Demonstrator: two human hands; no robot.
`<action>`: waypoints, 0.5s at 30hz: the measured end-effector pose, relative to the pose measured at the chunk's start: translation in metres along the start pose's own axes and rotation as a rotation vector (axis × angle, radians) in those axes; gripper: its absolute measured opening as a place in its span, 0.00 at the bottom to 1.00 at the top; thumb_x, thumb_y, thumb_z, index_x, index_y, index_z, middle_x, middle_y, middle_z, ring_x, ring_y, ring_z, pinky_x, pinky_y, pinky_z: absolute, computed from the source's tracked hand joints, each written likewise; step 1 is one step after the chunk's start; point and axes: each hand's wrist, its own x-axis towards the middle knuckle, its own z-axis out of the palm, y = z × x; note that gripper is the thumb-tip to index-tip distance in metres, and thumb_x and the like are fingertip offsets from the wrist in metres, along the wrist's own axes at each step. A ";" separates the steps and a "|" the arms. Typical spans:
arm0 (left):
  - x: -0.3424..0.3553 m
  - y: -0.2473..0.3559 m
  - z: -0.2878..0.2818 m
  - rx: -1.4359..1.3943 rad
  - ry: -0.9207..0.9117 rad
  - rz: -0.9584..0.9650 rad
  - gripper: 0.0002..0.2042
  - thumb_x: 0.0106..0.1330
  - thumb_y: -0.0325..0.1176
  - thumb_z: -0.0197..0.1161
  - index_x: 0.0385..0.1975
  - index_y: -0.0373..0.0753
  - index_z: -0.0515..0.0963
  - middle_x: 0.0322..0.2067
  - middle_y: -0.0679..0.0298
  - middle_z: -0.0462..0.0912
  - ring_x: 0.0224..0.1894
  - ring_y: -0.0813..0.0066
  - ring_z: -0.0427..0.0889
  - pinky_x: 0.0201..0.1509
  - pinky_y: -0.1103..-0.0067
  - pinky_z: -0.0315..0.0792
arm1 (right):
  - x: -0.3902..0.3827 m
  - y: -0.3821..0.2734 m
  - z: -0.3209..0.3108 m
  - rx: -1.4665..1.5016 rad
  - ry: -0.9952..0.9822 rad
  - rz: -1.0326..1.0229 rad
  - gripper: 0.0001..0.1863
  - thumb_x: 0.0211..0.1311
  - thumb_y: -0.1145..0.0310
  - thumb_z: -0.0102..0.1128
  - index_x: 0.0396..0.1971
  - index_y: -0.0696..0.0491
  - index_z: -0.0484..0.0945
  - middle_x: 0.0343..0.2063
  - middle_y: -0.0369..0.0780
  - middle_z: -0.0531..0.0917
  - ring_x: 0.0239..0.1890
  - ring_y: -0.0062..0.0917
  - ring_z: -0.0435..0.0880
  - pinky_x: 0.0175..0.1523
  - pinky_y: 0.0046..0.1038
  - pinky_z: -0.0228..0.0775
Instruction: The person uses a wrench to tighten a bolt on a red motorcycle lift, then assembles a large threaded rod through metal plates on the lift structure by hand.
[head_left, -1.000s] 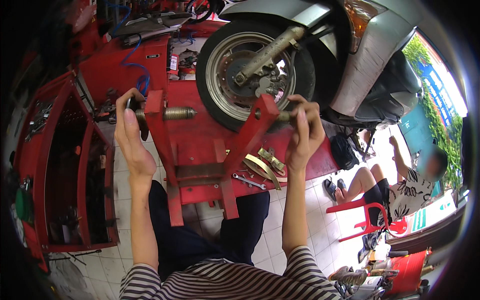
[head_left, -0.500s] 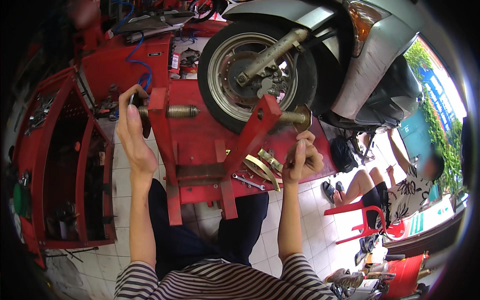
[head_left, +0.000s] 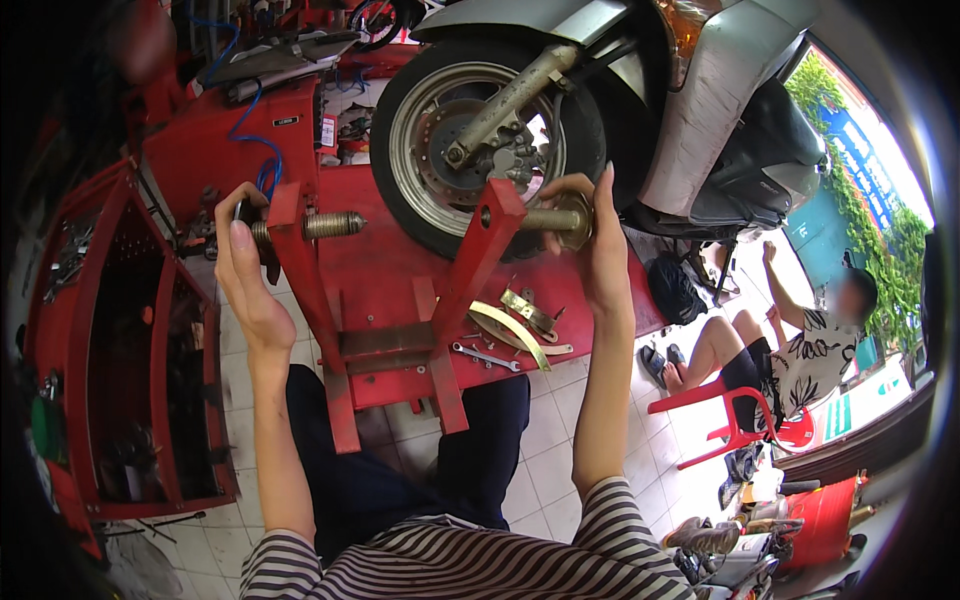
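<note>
A red steel wheel clamp [head_left: 388, 343] with two upright arms stands at the near edge of the red platform [head_left: 400, 385]. A threaded screw [head_left: 336, 224] with a pointed tip passes through its left arm, and my left hand [head_left: 252, 290] is closed around the dark knob on its outer end. On the right arm, a second screw [head_left: 545, 219] ends in a round metal knob [head_left: 575, 222]. My right hand [head_left: 608, 265] curls around that knob, some fingers behind it. Past the clamp is the scooter's front wheel [head_left: 470, 150].
Brass-coloured curved metal strips [head_left: 515, 330], small bolts and a wrench [head_left: 487, 357] lie right of the clamp. A red tool rack [head_left: 100, 330] is at left. At right, another person [head_left: 790, 345] sits on a red plastic chair [head_left: 715, 410]. A blue hose [head_left: 262, 150] hangs behind.
My right hand has moved up from below the right screw and taken hold of its knob. My left hand stays at the left knob. The whole view has shifted slightly.
</note>
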 end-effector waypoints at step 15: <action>0.000 -0.002 0.001 -0.031 -0.015 -0.010 0.23 0.72 0.47 0.35 0.47 0.33 0.71 0.31 0.69 0.72 0.26 0.86 0.60 0.30 0.84 0.53 | 0.005 0.031 0.020 0.090 0.318 -0.672 0.09 0.67 0.71 0.50 0.27 0.58 0.69 0.26 0.40 0.76 0.29 0.19 0.72 0.43 0.24 0.66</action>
